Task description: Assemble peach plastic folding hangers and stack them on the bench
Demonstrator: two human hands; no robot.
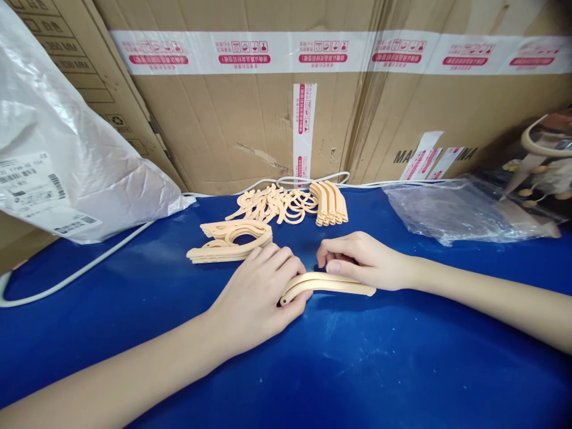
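Two curved beige strips (328, 282), which look like hanger arms, lie side by side just over the blue table. My left hand (263, 289) is closed round their left end, thumb below and fingers above. At the right part of the strips is my right hand (364, 259), its fingers curled and its thumb against the upper strip; whether it grips firmly is hard to tell. Behind my left hand sits a stack of folded beige hanger pieces (223, 250). Farther back lie a loose pile of beige hooks (272, 204) and a neat row of curved beige arms (329, 202).
Large cardboard boxes (223, 125) stand along the back of the blue table (357, 369). A white plastic bag (80, 149) leans at the left, with a white cable (80, 283) beside it. A clear plastic bag (460, 208) lies at the right.
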